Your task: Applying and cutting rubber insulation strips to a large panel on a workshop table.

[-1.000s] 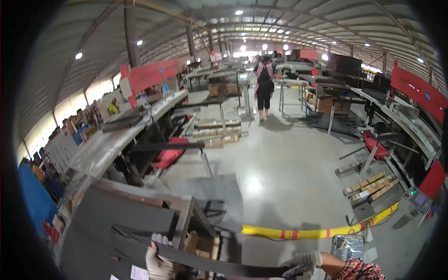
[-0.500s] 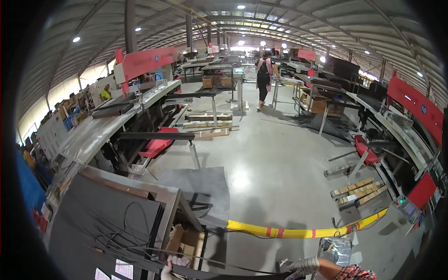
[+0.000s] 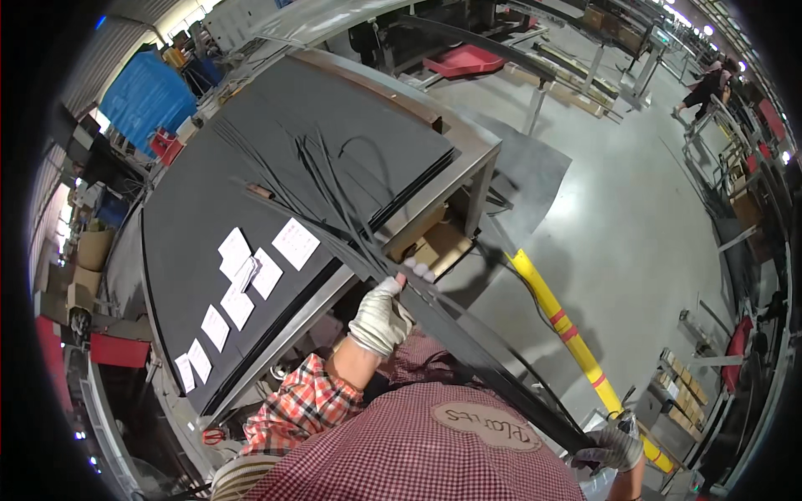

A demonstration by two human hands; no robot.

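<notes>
A long bundle of thin black strips slants across the front of my checked apron. My left hand, in a whitish knit glove with bare fingertips showing, is closed around the bundle near the table's edge. Down at the lower right my right hand, also gloved, grips the bundle's other end. Beyond my left hand the strips fan out over a stack of dark grey sheets on the metal-framed table. Several white paper slips lie on the top sheet, left of the strips.
Beneath the table is an open cardboard box. A yellow floor-level cable cover with red bands runs along the right. Bundled wooden pieces lie farther right. At the upper right a person walks in the aisle.
My view has turned down and to the left, bringing the table, apron and both hands fully into sight. Both hands still hold the strips, now slanting down to the right.
</notes>
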